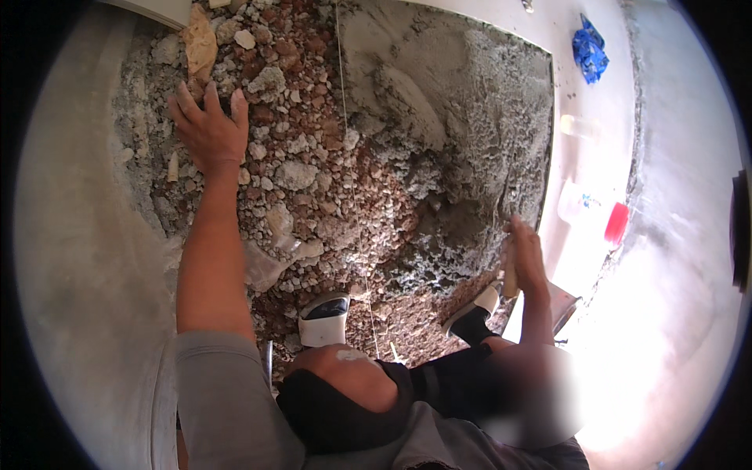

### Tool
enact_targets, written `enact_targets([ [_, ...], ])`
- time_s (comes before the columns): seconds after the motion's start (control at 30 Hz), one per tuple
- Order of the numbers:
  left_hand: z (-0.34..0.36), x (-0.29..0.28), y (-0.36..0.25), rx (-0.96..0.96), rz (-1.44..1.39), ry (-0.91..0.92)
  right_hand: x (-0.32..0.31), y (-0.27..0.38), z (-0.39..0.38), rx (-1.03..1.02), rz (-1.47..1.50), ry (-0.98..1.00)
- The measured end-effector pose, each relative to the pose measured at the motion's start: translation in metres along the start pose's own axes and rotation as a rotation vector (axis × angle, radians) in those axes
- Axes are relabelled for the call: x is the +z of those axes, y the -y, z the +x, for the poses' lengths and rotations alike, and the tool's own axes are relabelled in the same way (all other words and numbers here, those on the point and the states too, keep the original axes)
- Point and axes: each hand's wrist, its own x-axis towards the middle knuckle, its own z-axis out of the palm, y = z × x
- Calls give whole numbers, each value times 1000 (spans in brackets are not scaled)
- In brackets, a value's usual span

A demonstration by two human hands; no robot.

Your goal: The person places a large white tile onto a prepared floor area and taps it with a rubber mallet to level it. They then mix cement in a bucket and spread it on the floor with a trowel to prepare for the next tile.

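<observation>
My left hand point(210, 129) reaches forward over broken rubble point(294, 176), its fingers spread and holding nothing. Just beyond the fingertips lies a tan scrap point(200, 43), perhaps torn paper. My right hand point(528, 254) is wrapped round the pale wooden handle point(511, 280) of a tool, at the right side of a bed of wet grey mortar point(470, 102). The working end of this tool cannot be made out. The mortar looks smoother at the far end and lumpy near my right hand. A thin string point(345, 102) runs lengthwise between rubble and mortar.
White tiles point(576, 47) border the mortar on the right, carrying a crumpled blue wrapper point(589, 51), a clear container point(573, 202) and a red lid point(616, 223). A grey wall point(86, 235) rises at the left. My slippered foot point(323, 321) stands on the rubble. Clear plastic point(265, 266) lies nearby.
</observation>
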Motion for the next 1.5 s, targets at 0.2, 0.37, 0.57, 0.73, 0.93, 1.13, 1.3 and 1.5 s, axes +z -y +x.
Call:
enact_targets([
  [0.2,0,2,2,11,-72,-34,78,-34,12,38,82,218],
  [0.37,2,-2,0,1,-69,-48,141,-31,9,-184,-379,114],
  [0.57,1,-3,0,-18,-71,-4,99,-11,-28,-95,-313,154],
  [0.73,-2,3,2,-12,-113,-56,140,27,2,-305,-436,18],
  [0.93,-3,7,2,-41,-141,-22,118,38,11,-430,-805,70],
  [1.13,-4,7,3,-48,-126,35,96,135,18,-628,-863,208],
  [1.3,-3,7,2,-51,-104,47,105,74,9,-632,-1104,375],
  [1.5,-3,3,0,-70,-98,86,42,-41,3,-718,-831,295],
])
